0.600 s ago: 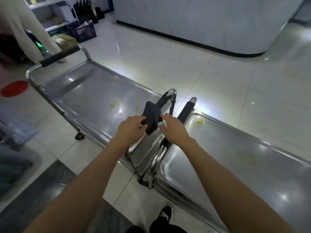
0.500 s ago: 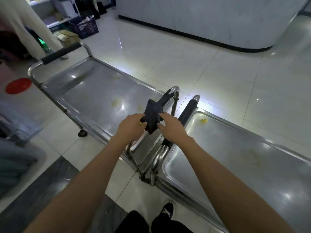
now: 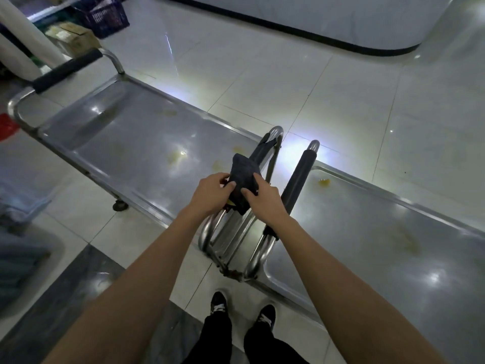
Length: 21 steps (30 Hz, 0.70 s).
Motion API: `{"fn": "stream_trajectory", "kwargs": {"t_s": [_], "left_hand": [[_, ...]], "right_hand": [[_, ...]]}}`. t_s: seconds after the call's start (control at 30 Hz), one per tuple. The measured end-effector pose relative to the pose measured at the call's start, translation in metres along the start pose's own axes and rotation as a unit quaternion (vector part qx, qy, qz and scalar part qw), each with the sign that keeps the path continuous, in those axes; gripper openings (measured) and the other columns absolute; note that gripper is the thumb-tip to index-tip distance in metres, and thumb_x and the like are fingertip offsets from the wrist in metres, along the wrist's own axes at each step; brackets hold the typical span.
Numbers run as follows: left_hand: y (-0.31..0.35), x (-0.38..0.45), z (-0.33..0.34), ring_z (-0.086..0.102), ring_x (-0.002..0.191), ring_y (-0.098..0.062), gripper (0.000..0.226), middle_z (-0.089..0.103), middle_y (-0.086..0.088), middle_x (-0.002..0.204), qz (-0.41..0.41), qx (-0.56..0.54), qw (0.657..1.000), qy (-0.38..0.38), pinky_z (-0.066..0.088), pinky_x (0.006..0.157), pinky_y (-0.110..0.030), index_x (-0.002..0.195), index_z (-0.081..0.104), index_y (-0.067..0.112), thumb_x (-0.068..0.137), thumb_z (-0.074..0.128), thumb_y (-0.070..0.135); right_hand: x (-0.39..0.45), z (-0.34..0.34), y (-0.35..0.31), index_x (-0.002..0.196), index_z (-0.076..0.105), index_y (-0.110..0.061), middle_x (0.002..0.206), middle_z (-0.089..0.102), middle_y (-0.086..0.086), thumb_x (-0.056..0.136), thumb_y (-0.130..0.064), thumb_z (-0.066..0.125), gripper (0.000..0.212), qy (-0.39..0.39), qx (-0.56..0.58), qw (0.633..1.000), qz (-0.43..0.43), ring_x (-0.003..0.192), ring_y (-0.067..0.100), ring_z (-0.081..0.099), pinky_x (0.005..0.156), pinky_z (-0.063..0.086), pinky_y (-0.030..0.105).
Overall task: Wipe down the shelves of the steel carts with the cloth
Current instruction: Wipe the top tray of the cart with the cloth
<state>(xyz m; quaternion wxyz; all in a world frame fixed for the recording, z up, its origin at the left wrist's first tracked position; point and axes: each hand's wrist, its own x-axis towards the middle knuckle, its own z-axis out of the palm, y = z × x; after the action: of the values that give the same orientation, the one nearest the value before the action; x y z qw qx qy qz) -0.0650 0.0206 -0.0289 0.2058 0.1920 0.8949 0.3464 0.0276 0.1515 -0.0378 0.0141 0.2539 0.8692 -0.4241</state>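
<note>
From the head camera, two bare forearms reach forward over the meeting ends of two carts. The left hand (image 3: 211,191) and the right hand (image 3: 263,195) both pinch a dark grey folded cloth (image 3: 243,179) of soft, matte weave; thumbs and fingertips curl into its sides, so each hand grasps the cloth and it hangs in the air between them, above the padded handle of the left cart.

The left brushed-steel cart shelf (image 3: 126,143) is a long, flat tray with a low raised rim and rounded corners. Its dull metal carries bright glints and several yellowish smears near its middle and its near end. A bent chrome tube handle with a black foam sleeve (image 3: 67,70) rises at its far end, and a small dark caster (image 3: 120,206) shows under its near edge.

The right steel cart shelf (image 3: 372,248) has the same shallow tray shape, with a yellow crumb-like spot near its far corner and a faint brownish stain farther along. Its own black foam-sleeved tubular handle (image 3: 301,177) stands just beside the left cart's handle.

Below lie glossy pale floor tiles (image 3: 301,82) with thin joints. Two black shoes with white laces (image 3: 219,304) stand near the carts. A brown cardboard box (image 3: 74,39) and a dark plastic crate (image 3: 105,14) sit at the upper left.
</note>
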Motion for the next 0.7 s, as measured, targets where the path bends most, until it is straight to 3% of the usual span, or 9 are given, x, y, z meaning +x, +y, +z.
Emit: {"fn": "stream_trajectory", "kwargs": {"t_s": [0.1, 0.33, 0.47, 0.6, 0.7], "left_hand": [[-0.004, 0.007, -0.001, 0.060, 0.096, -0.013, 0.038, 0.069, -0.004, 0.122, 0.012, -0.008, 1.000, -0.015, 0.049, 0.089, -0.028, 0.131, 0.064, 0.015, 0.099, 0.059, 0.034], [-0.003, 0.007, -0.005, 0.069, 0.090, -0.017, 0.024, 0.075, -0.004, 0.103, 0.034, -0.024, 0.999, -0.017, 0.059, 0.088, -0.039, 0.115, 0.074, 0.014, 0.099, 0.059, 0.024], [0.002, 0.004, -0.010, 0.070, 0.095, -0.019, 0.026, 0.076, -0.004, 0.106, 0.042, -0.047, 0.998, -0.008, 0.057, 0.091, -0.041, 0.118, 0.074, 0.013, 0.098, 0.061, 0.021], [0.016, 0.003, -0.019, 0.069, 0.102, -0.018, 0.031, 0.074, -0.006, 0.114, 0.070, -0.094, 0.993, 0.003, 0.055, 0.098, -0.040, 0.125, 0.070, 0.011, 0.096, 0.064, 0.020], [0.035, 0.003, -0.023, 0.069, 0.102, -0.014, 0.034, 0.074, -0.002, 0.114, 0.108, -0.131, 0.986, 0.006, 0.056, 0.097, -0.038, 0.127, 0.069, 0.013, 0.094, 0.067, 0.017]], "right_hand": [[-0.001, 0.007, -0.004, 0.150, 0.036, -0.019, 0.142, 0.054, 0.012, 0.100, -0.033, 0.059, 0.058, 0.018, 0.039, 0.999, 0.029, 0.125, 0.029, 0.056, 0.101, 0.052, 0.046], [-0.003, 0.015, -0.012, 0.150, 0.041, -0.016, 0.147, 0.052, 0.006, 0.093, -0.021, 0.070, 0.063, 0.091, 0.081, 0.991, 0.057, 0.135, 0.023, 0.048, 0.111, 0.044, 0.041], [-0.008, 0.014, -0.019, 0.148, 0.043, -0.018, 0.145, 0.053, 0.005, 0.092, -0.015, 0.071, 0.063, 0.116, 0.125, 0.983, 0.061, 0.135, 0.022, 0.049, 0.110, 0.045, 0.040], [-0.017, 0.000, -0.029, 0.148, 0.043, -0.023, 0.133, 0.062, 0.006, 0.091, -0.007, 0.069, 0.064, 0.159, 0.200, 0.966, 0.041, 0.123, 0.022, 0.059, 0.097, 0.056, 0.042], [-0.023, -0.018, -0.032, 0.142, 0.048, -0.025, 0.112, 0.069, -0.003, 0.088, -0.004, 0.069, 0.062, 0.208, 0.224, 0.952, 0.022, 0.106, 0.014, 0.065, 0.089, 0.058, 0.030]]}}
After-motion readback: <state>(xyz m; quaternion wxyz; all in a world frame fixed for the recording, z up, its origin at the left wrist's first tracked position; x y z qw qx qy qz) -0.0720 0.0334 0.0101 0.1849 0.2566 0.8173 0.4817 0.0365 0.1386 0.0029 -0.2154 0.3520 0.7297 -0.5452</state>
